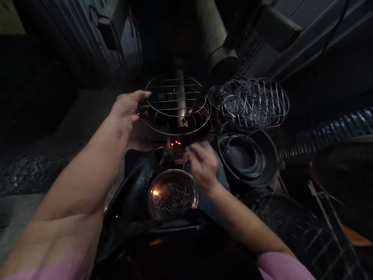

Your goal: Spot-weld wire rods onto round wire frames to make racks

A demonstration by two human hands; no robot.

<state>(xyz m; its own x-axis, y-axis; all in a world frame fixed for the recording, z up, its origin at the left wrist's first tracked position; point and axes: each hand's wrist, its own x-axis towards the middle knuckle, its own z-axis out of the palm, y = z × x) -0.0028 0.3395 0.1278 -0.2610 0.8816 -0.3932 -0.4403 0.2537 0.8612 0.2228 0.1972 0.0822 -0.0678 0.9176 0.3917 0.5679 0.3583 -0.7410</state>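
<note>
In the head view, out front, the left hand (pixel 129 107) had the round silver wire rack (pixel 168 101) by its left edge, thumb on top and fingers curled below. The rack, crossed by parallel bars, was held up in front of the body, and a tan, rod-like metal upright (pixel 181 97) showed through it. Over on the other side, the right hand (pixel 204 165) was a blur, fingers drawn in; whether it pinched anything, you could not tell. It hung near the right rim of the shiny round steel bowl (pixel 192 190), and inside that bowl lay a tangle of short dark metal pieces (pixel 173 198). The bowl sat low before the body, amid glossy black sheeting (pixel 142 167). Just below the rack, small orange glowing spots (pixel 176 143) lit the gloom! To the right came a heap of silver wire racks (pixel 253 103), and nearer, a grey wire coil (pixel 258 157) in a dark round tub (pixel 273 155). High up slanted a thick, dull metal pipe (pixel 214 31), and pink sleeves (pixel 58 268) framed the bottom corners.
</note>
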